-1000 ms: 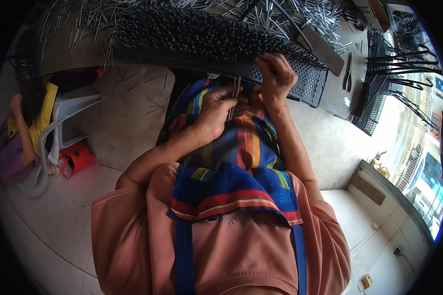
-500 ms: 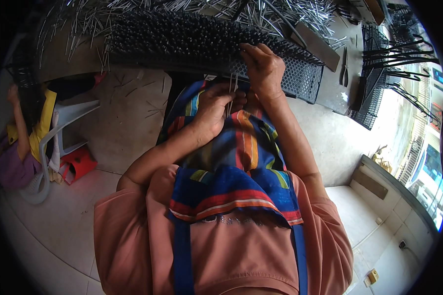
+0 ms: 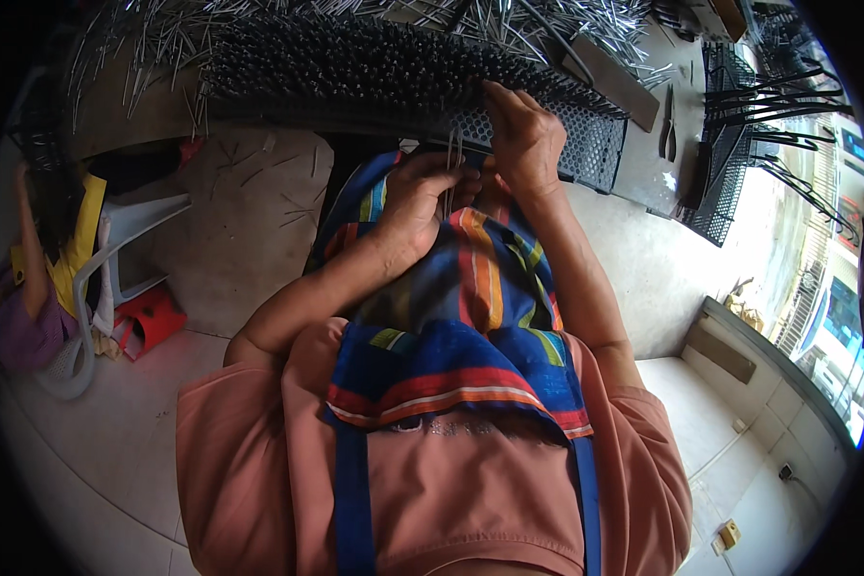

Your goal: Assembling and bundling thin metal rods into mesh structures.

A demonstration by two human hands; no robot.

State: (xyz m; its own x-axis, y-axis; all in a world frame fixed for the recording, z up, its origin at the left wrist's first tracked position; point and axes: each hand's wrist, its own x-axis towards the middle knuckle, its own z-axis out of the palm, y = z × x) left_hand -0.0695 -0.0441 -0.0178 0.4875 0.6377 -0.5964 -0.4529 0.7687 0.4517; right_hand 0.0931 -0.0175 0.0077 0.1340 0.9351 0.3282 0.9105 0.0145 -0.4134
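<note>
Over my lap, my left hand [image 3: 422,199] is closed round a few thin metal rods [image 3: 453,163] that stick up past its fingers. My right hand [image 3: 526,136] is above and to the right, its fingertips pinched at the edge of a black perforated tray [image 3: 590,154]. Whatever those fingertips hold is too small and dark to make out. Dense rows of upright dark-tipped pieces [image 3: 346,72] fill most of the tray, while bare holes show at its right end.
Many loose metal rods [image 3: 595,27] lie heaped behind the tray. Pliers [image 3: 668,125] rest on the table to the right, near black wire racks [image 3: 725,173] with hooks. At the left, another person [image 3: 38,259] sits by a white plastic chair [image 3: 91,288] and a red bag [image 3: 152,322].
My right hand has shifted slightly right and down along the tray, its fingers still pinched. My left hand stays nearly in place with the rods.
</note>
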